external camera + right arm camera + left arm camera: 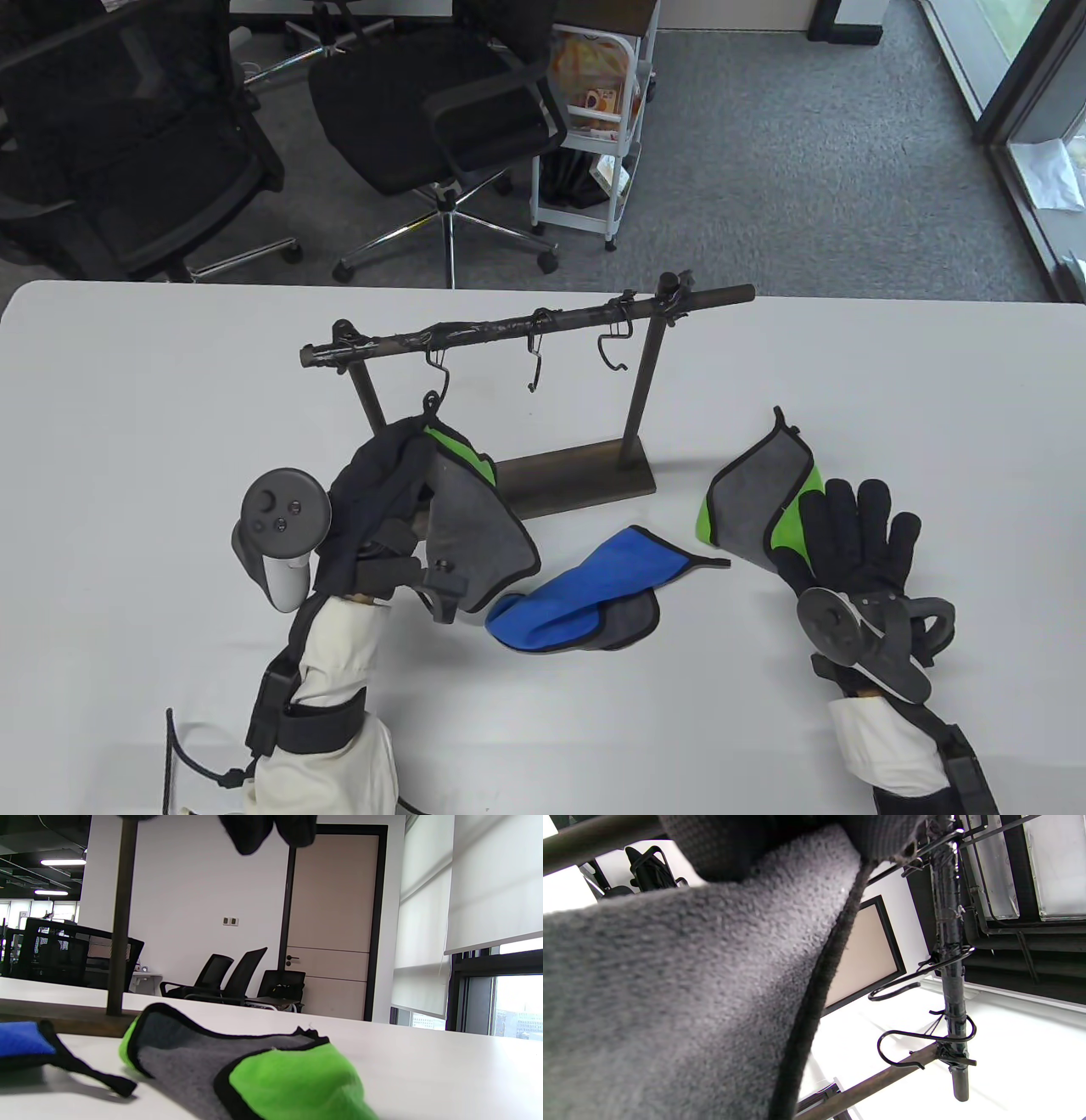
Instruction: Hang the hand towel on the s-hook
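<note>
On the white counter [127,407] stands a dark rack [526,327] with 3 S-hooks along its taped bar: a left S-hook [435,363], a middle S-hook [535,356] and a right S-hook [612,346]. The left hand [382,501] is raised under the left S-hook, gripping a grey-and-green hand towel [479,518] near its top; the towel's black loop [431,401] sits right at the lower curl of that hook, though whether it is actually on the hook cannot be told. In the left wrist view the grey towel fabric [670,984] fills most of the frame, with 2 hooks showing on the bar beyond. The right hand [853,531] lies flat and released, fingers spread, on the counter, its fingers touching the edge of a second grey-and-green towel [755,501]. A blue-and-grey towel [585,594] lies crumpled between the 2 hands, just in front of the rack's base [577,484].
</note>
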